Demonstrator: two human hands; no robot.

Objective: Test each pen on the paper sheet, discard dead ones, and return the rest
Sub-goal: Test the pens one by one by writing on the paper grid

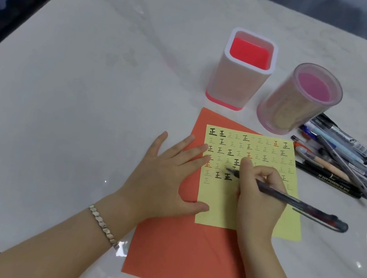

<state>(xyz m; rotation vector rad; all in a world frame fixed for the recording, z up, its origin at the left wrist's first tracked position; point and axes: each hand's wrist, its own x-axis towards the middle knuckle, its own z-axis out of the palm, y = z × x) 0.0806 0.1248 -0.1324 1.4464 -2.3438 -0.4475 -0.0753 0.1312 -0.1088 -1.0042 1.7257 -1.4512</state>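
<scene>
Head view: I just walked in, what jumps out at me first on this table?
Probably the yellow sheet covered in rows of handwritten marks, lying on an orange sheet. The right hand holds a dark pen tip-down on it while the left hand rests flat across its left edge. Behind stand a square pen holder and a round pen holder, with loose pens piled at the right.

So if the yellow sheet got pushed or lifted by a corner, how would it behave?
The yellow sheet looks thin, so it would probably droop if lifted. It lies loose on the orange sheet, so it likely slides easily; the left hand pressing its edge suggests that too.
</scene>
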